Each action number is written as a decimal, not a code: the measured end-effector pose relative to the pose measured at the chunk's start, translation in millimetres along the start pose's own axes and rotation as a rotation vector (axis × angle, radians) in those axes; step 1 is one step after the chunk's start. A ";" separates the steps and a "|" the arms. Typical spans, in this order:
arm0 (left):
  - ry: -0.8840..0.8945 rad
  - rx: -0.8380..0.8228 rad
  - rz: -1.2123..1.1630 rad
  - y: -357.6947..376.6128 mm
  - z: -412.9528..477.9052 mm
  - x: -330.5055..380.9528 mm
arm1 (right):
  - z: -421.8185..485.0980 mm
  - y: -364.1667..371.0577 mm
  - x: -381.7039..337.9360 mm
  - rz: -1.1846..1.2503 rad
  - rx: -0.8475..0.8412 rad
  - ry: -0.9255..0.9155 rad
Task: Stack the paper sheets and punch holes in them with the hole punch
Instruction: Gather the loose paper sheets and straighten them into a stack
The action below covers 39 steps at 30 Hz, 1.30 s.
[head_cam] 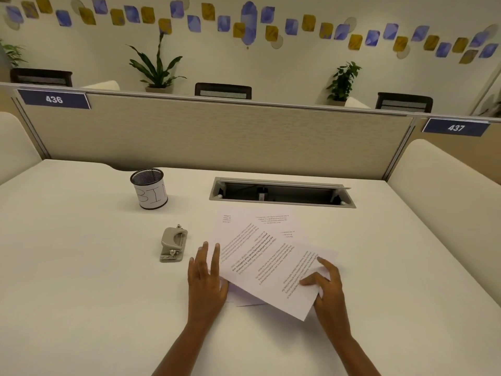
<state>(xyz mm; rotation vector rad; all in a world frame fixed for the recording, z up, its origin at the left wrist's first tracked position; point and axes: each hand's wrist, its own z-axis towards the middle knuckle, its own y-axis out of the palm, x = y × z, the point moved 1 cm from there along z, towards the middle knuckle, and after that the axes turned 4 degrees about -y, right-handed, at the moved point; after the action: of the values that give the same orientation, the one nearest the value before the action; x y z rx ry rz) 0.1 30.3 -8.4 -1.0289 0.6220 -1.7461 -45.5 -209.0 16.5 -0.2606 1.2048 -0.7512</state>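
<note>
Now our sheets point(257, 253) lie fanned out on the desk point(81, 267), with the punch point(173, 244) just left of them. Our left hand point(206, 278) lies flat, fingers point(216, 256) straight, at their edge; our right hand point(329, 289) pinches the top one. We should slide edges even, slowly.

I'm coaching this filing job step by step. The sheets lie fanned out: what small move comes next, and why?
Probably bring both hands inward to square the paper sheets into one pile. They lie fanned at different angles, the left hand flat at their left edge, the right hand gripping the top one's corner; the hole punch sits untouched to the left.
</note>
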 end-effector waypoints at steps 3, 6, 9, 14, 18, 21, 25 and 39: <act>0.126 0.062 0.071 -4.5 3.8 -1.6 | 3.1 -15.6 4.4 0.139 0.045 0.065; 0.177 0.013 0.035 -16.6 11.8 4.4 | 6.3 -22.4 1.5 0.270 0.190 0.175; 0.108 -0.073 -0.079 -26.0 18.5 23.8 | 9.2 -15.5 5.5 0.445 0.249 0.412; 0.150 -0.152 -0.193 -35.0 18.8 72.6 | -3.4 8.0 -4.7 0.503 0.065 0.519; 0.061 -0.304 -0.312 -22.4 13.4 104.8 | -12.3 24.1 -24.6 0.672 -0.157 0.612; -0.047 -0.468 -0.384 -13.7 6.0 119.9 | -15.9 29.0 -30.2 0.750 -0.229 0.642; -0.119 -0.669 -0.540 -10.0 -1.2 122.0 | -14.1 22.0 -25.5 0.629 -0.120 0.697; -0.344 -0.564 0.020 -13.7 9.7 25.6 | 28.3 -17.2 18.2 -0.192 -0.132 0.487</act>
<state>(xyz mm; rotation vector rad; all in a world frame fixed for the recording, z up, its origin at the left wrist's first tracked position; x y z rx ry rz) -2.5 12.5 16.5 -1.6599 0.9194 -1.3493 -23.5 -239.1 22.8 -0.3163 1.7114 -0.9351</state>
